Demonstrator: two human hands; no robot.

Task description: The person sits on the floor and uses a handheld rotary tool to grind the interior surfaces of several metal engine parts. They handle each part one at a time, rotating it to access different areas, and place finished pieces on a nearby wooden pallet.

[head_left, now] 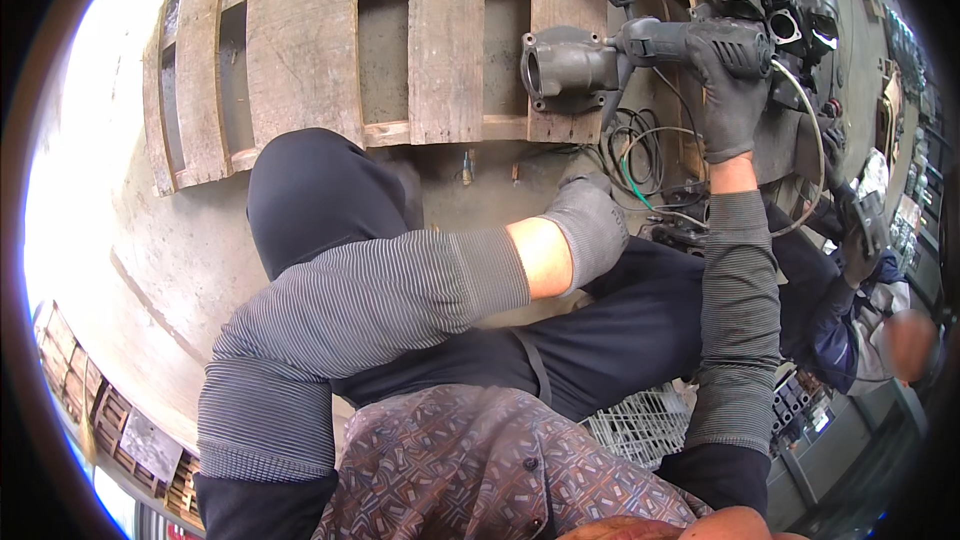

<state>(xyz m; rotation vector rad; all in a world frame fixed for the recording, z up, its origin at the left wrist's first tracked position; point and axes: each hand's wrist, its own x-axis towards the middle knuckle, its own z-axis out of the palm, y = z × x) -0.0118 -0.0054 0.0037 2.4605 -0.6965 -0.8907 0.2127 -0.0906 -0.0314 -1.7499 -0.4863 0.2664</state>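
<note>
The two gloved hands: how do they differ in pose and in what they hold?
The right hand is stretched forward and grips the power tool on the wooden pallet. The left hand is drawn back near the knee and holds nothing that can be seen. Both wear grey gloves and striped grey sleeves.

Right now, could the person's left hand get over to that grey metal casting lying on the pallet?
Probably yes. The left hand hangs gloved and empty below the grey metal casting, with only loose cables and bare floor between; the right hand grips the power tool beside it.
</note>
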